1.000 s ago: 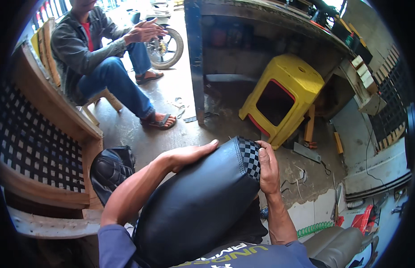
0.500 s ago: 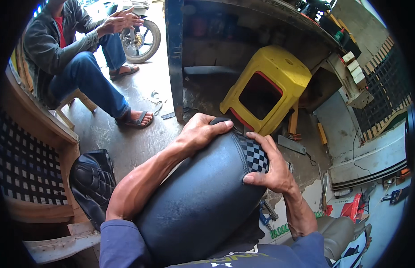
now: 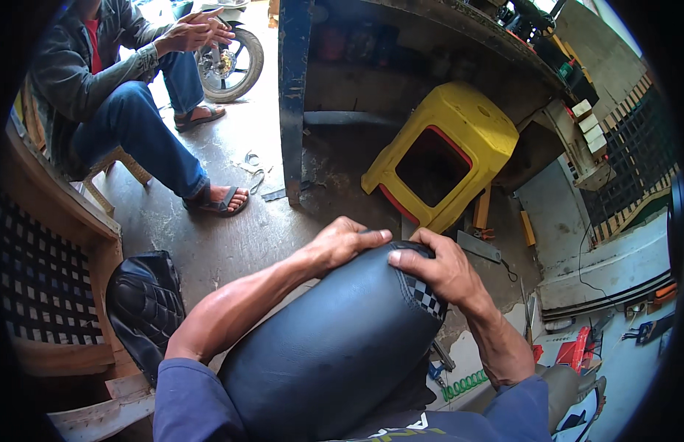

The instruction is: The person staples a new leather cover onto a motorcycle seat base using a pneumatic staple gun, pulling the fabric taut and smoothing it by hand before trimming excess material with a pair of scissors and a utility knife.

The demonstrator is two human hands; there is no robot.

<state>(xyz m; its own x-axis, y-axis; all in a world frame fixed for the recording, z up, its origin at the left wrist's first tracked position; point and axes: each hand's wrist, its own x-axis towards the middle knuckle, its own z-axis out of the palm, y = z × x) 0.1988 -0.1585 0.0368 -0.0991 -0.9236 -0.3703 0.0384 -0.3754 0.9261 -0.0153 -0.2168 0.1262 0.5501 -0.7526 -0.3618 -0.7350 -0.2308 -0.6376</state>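
A black motorcycle seat with a smooth leather-like cover lies across my lap. Its far end carries a stitched seam and a black-and-grey checkered panel. My left hand grips the far edge, thumb on top and fingers bent over the end, partly out of sight. Close beside it, my right hand clasps the far right corner. The right thumb presses on the cover near the seam, while the fingers wrap over the edge above the checkered panel. The seat's underside is hidden.
A yellow plastic stool lies tipped under the workbench. Another person sits at the far left, near a motorcycle wheel. A black quilted seat cover rests at my left. A green coiled hose is at right.
The seat's far end has come nearer to me. My right hand has shifted left and up along the edge, closer to my left hand, its thumb now pressing across the seam.
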